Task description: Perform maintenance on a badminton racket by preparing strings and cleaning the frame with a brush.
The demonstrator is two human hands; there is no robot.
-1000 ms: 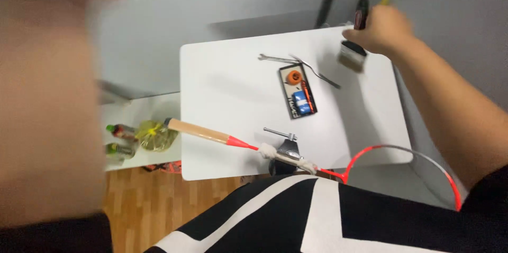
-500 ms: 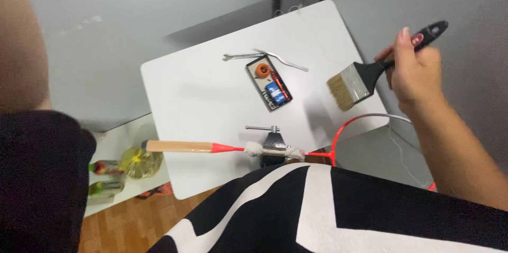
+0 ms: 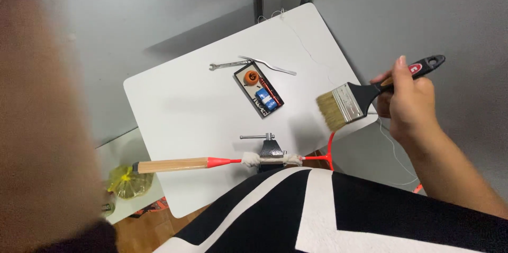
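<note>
The right hand (image 3: 410, 102) was closed around the black plastic handle of a flat paintbrush with a metal ferrule and pale bristles (image 3: 352, 103). The brush hung in the air above the near right edge of the white rectangular table (image 3: 185, 110), touching nothing. Its long axis ran nearly level: the red-tipped handle end stuck out beyond the hand, up and away from the body, while the bristles pointed across the table towards the small black bench vise (image 3: 271, 150).

The left hand could not be made out; only a blurred arm filled that side of the view, so its grip could not be told.

Below and inward of the bristles, the vise clamped a red racket shaft with a wooden handle (image 3: 172, 166). A careless sweep might knock the open black tray of small parts (image 3: 258, 93) beyond the bristles, or the grip, sitting far back on the handle, might let the brush head wobble.
</note>
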